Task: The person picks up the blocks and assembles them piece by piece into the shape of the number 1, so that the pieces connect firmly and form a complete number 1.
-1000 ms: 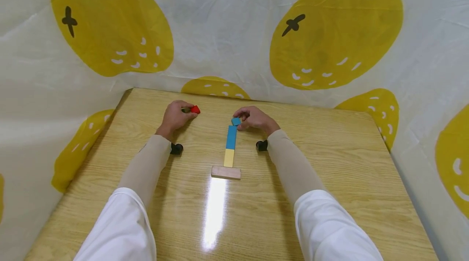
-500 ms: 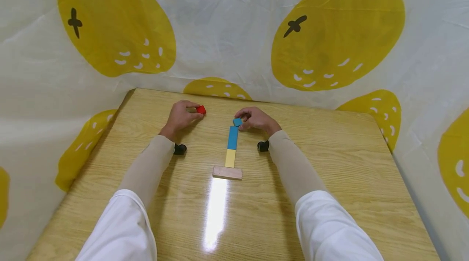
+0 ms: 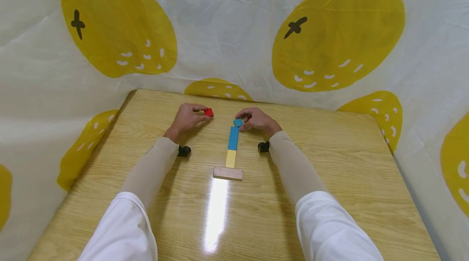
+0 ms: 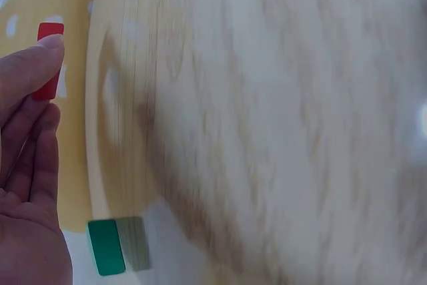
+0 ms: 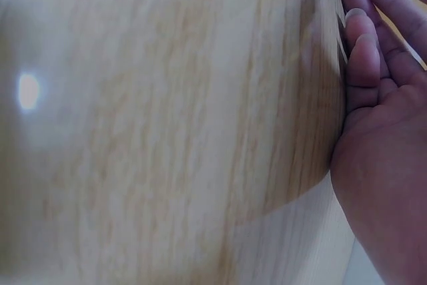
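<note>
My left hand (image 3: 186, 118) pinches a small red block (image 3: 209, 112) between thumb and fingertips, above the far part of the table. In the left wrist view the red block (image 4: 49, 90) stands out from the thumb, and a green block (image 4: 107, 247) rests on the table below that hand. With its fingers, my right hand (image 3: 258, 118) holds a small teal block (image 3: 238, 122), turned at an angle at the far end of a row. That row has a long blue block (image 3: 233, 139), a yellow block (image 3: 231, 159) and a plain wooden block (image 3: 228, 173) lying crosswise nearest me.
The wooden table (image 3: 348, 171) carries a bright light reflection. A white sheet (image 3: 227, 29) with yellow fruit prints hangs behind and at both sides. Black wrist cameras (image 3: 185, 151) sit on the inner sides of both forearms.
My left hand has moved right with the red block, closer to the row. My right hand and the teal block stay nearly in place. The whole head view has shifted slightly.
</note>
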The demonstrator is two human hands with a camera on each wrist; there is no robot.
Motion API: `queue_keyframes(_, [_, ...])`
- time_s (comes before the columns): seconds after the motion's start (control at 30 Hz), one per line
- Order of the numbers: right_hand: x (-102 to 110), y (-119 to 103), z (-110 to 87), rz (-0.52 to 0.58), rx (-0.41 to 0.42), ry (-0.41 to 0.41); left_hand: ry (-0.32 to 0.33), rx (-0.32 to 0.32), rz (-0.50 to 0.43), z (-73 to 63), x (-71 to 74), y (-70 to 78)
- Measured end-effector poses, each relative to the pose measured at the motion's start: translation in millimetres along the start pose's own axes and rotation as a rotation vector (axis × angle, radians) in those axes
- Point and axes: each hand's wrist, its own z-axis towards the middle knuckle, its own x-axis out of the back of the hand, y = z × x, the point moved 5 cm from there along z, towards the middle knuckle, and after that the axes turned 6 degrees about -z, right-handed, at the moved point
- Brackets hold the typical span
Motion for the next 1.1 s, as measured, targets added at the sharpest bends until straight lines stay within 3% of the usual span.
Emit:
queue_keyframes(0.43, [0,2,0.7,0.000,-0.003,0.004,-0.097,0.019,-0.030,-1.5,-21.0,14.3])
queue_keyframes(1.1, [0,1,-0.5,-0.001,-0.008,0.008,-0.132,-0.001,0.026,5.0,-46.0,21.5])
